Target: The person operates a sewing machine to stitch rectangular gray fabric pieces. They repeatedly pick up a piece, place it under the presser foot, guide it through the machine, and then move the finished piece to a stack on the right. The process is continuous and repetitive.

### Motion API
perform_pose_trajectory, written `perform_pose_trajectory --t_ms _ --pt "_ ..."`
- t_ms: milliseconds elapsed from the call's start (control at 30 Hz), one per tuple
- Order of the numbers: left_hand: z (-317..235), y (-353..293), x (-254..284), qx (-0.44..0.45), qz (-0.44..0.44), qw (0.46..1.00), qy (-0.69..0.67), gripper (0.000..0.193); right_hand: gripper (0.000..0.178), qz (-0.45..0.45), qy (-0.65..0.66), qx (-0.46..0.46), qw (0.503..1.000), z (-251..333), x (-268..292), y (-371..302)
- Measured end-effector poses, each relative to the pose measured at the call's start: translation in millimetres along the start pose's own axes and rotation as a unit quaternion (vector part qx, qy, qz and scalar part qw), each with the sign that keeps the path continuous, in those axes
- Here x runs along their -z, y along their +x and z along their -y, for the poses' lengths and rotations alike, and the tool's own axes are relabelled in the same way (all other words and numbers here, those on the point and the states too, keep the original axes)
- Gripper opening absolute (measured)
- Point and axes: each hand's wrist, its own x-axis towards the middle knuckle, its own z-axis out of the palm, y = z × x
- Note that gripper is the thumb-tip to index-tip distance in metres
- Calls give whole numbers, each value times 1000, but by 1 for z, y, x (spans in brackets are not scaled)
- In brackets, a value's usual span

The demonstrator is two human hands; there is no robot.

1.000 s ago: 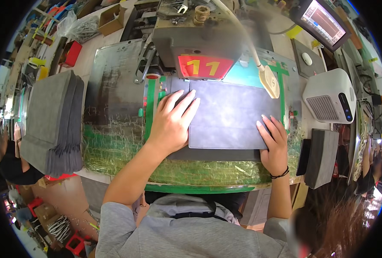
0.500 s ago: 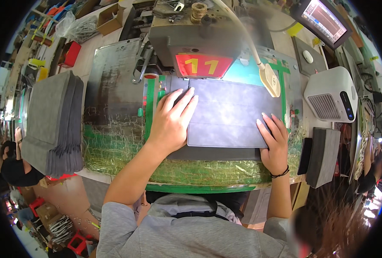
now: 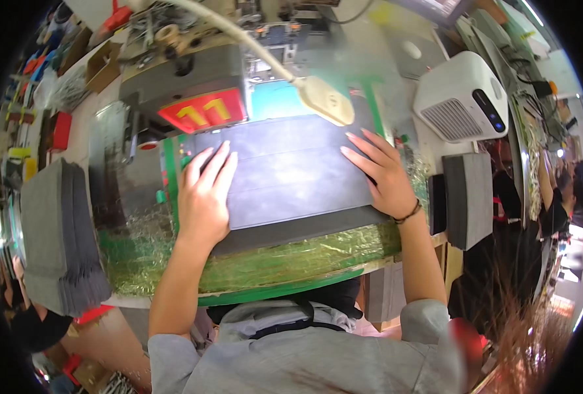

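A smooth grey-blue rectangular panel (image 3: 285,174) lies flat in front of me under bright light. Its near edge overlaps a darker grey sheet (image 3: 285,235). My left hand (image 3: 205,190) rests at the panel's left edge, fingers extended and pointing away from me. At the opposite edge, my right hand (image 3: 385,176) reaches in with spread fingers, their tips on or just above the surface. Neither hand is closed around anything. Beyond the left fingers stands a dark machine head (image 3: 173,82) with a red plate. A cream lamp (image 3: 327,100) on a bent arm hangs over the far edge.
A tall stack of grey pieces (image 3: 52,230) stands on the left. To the right are a white box-shaped fan (image 3: 462,98), a dark phone-like slab (image 3: 438,203) and a grey block of pieces (image 3: 469,200). Green tape and clear film cover the table's near edge (image 3: 304,262).
My view has shifted, moving the scene left. My right hand has moved farther up the panel's right edge. The machine head and lamp appear farther left relative to the panel.
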Motion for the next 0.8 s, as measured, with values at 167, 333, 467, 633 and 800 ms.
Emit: perform_pose_trajectory --t_ms 167,333,467,633,800 --pt "-2 2 0 8 10 1000 -2 60 61 -7 8 7 1000 -10 -9 7" --pt "-2 2 1 12 18 1000 -9 68 62 -1 16 9 1000 -12 -12 7" --pt "-1 1 5 15 31 999 -4 69 62 4 19 5 1000 -11 -16 9" --pt "-1 2 5 0 39 999 8 63 62 -2 8 -4 1000 -10 -18 6" --pt "-1 -2 0 7 23 1000 -17 71 63 0 6 -11 1000 -3 -16 5"
